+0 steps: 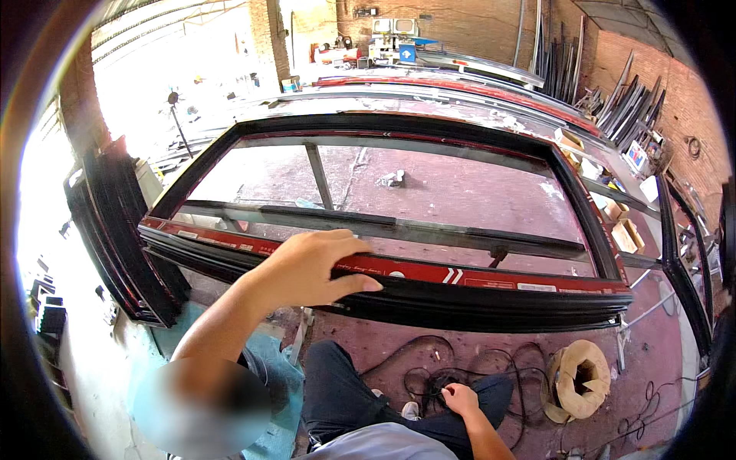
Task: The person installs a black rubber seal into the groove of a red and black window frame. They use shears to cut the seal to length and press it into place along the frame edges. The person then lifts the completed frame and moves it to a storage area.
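Observation:
A large black metal frame [491, 307], like a window or door frame, spans the view, with red printed film along its near rail. More black frames seem to lie stacked under it. My left hand [314, 264] reaches over the near rail, left of its middle, fingers on top and thumb on the front side, gripping it. My right hand [461, 399] is low beside my right knee, its fingers curled. Dark coils of cable [441, 379] lie right behind it, and whether it holds anything is hidden. A blurred patch covers part of my left arm.
Black frames [123, 230] lean upright at the left. A brown paper-wrapped roll [580, 381] lies on the floor at the right, near loose cables. Farther right stands another black frame [678, 261]. Long profiles [460, 88] lie at the back; cardboard boxes [627, 234] sit beyond the right corner.

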Demonstrator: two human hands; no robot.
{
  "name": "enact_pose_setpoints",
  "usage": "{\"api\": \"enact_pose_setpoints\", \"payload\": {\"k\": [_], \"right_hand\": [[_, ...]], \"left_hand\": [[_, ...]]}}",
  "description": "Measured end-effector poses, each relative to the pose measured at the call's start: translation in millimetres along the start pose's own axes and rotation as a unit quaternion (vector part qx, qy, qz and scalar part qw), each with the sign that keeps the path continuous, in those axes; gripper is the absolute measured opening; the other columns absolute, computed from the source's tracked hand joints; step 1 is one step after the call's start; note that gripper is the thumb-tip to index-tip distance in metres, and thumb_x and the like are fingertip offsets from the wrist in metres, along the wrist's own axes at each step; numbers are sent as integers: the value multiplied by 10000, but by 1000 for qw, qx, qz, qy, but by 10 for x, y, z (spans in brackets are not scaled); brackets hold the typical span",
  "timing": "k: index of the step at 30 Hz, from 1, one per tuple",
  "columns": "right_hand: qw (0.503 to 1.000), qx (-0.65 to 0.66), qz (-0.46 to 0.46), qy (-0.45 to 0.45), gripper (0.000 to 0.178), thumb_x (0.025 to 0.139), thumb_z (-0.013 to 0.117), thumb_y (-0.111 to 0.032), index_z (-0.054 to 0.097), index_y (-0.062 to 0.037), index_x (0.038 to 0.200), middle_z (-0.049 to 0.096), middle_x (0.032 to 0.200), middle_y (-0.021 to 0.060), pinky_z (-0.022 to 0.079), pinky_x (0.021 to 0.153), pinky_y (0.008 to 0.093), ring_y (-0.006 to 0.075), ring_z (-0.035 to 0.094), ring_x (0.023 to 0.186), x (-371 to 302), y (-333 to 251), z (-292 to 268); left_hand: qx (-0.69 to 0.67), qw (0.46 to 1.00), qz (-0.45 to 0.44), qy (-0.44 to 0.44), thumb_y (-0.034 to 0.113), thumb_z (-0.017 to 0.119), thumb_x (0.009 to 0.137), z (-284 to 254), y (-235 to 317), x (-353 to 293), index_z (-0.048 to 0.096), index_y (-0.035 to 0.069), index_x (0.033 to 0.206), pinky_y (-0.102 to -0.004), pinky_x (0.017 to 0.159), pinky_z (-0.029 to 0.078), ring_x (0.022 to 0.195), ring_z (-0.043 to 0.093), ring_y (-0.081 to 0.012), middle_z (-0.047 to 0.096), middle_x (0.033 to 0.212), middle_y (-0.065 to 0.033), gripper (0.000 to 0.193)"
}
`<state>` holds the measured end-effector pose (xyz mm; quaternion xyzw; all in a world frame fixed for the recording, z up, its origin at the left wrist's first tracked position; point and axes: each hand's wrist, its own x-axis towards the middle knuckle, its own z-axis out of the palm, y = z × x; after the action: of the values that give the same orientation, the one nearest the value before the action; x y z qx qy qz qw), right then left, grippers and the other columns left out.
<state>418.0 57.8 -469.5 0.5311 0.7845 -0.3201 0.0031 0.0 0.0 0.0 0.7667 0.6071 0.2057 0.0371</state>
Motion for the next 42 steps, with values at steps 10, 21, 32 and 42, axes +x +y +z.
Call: {"api": "enact_pose_setpoints", "payload": {"k": [10, 21, 32, 42], "right_hand": [[1000, 2, 16, -3, 396, 977, 644, -468, 803, -140, 1133, 785, 1125, 145, 570, 935, 464, 359, 730, 1074, -41, 0, -5], [998, -15, 48, -42, 406, 979, 646, -481, 806, -147, 1147, 790, 1081, 142, 571, 935, 449, 353, 736, 1049, -8, -72, -49], [990, -54, 96, -87, 403, 999, 653, -453, 794, -129, 1193, 791, 1117, 94, 562, 967, 444, 317, 734, 1051, 41, -110, -90], [997, -69, -20, -40, 448, 1000, 617, -514, 762, -144, 1207, 757, 1187, 187, 553, 979, 498, 402, 702, 1136, -16, -73, -45]], "left_hand": [[-10, 1000, 5, -14, 526, 765, 924, 90, 123, 191, 731, 29, 1239, -493, 870, 555, 1004, 709, -415, 730, 1070, -181, 589], [21, 999, -32, 1, 614, 717, 923, 269, 294, 320, 747, 35, 1149, -512, 841, 566, 961, 722, -424, 741, 1006, -192, 623], [-13, 996, -71, -47, 654, 674, 948, -3, -25, -3, 713, 29, 1270, -502, 925, 544, 1066, 693, -442, 728, 1129, -204, 704], [0, 999, -42, 0, 626, 632, 982, 70, -29, -92, 726, 53, 1223, -498, 909, 541, 1103, 686, -405, 708, 1162, -164, 628]]}}
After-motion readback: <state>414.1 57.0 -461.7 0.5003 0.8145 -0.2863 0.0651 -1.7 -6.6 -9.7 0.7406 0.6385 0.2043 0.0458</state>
